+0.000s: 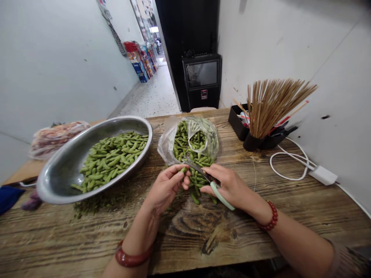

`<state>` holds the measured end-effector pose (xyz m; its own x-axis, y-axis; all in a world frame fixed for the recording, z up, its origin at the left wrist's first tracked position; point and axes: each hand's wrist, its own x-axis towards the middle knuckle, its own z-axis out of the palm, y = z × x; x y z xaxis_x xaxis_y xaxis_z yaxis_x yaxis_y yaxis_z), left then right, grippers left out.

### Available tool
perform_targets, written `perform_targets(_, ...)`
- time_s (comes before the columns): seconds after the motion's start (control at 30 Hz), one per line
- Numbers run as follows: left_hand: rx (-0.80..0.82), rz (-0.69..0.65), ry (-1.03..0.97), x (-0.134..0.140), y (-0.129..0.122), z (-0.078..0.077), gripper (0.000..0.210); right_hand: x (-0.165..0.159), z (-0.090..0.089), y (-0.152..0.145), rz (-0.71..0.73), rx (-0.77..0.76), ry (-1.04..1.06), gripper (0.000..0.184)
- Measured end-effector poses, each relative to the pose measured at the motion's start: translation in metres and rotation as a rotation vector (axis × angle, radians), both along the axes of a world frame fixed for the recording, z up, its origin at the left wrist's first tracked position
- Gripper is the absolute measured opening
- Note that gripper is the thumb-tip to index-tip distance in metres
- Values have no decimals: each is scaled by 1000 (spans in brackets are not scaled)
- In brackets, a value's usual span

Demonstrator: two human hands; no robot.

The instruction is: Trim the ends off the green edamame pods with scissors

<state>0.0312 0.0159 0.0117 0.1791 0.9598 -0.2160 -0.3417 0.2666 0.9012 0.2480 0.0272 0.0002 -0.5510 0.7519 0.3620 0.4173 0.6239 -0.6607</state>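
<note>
Between the fingertips of my left hand (168, 187) is a green edamame pod (183, 170). My right hand (228, 185) is closed around a pair of scissors (220, 196) with pale green handles, and the blades reach to the pod's tip. Behind both hands, a clear plastic bag (166, 141) lies on its side with its mouth toward me, and edamame pods (198, 179) spill from it onto the wood. To the left stands a large metal basin (60, 185), tilted in view, with a heap of trimmed-looking pods (113, 160) inside.
Green trimmings (98, 204) lie under the basin's near rim. A bagged reddish bundle (58, 137) sits behind it. At the right are a black holder (239, 121) full of wooden skewers (272, 104) and a white adapter (323, 175) with its cable. The wooden table (179, 247) meets a wall at right.
</note>
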Motion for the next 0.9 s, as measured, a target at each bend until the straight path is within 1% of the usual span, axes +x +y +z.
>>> perform_targets(0.13, 20, -12, 66, 1, -1, 0, 22, 0, 2, -2, 15, -16, -18, 43)
perform_targets(0.3, 43, -10, 184, 4, -2, 0, 23, 0, 2, -2, 12, -40, -39, 45)
perform_targets(0.47, 90, 0, 216, 4, -3, -2, 23, 0, 5, -2, 34, -42, -38, 54)
perform_targets(0.57, 120, -32, 277, 4, -4, -4, 24, 0, 6, -3, 52, -54, -55, 56)
perform_targets(0.7, 146, -115, 402, 6, -4, -7, 26, -1, 6, -4, 56, -61, -53, 55)
perform_targets(0.77, 146, -122, 430, 7, -4, -7, 27, -1, 7, -4, 55, -55, -49, 55)
perform_targets(0.9, 169, -111, 418, 9, -4, -4, 27, -2, 8, -5, 63, -57, -62, 55)
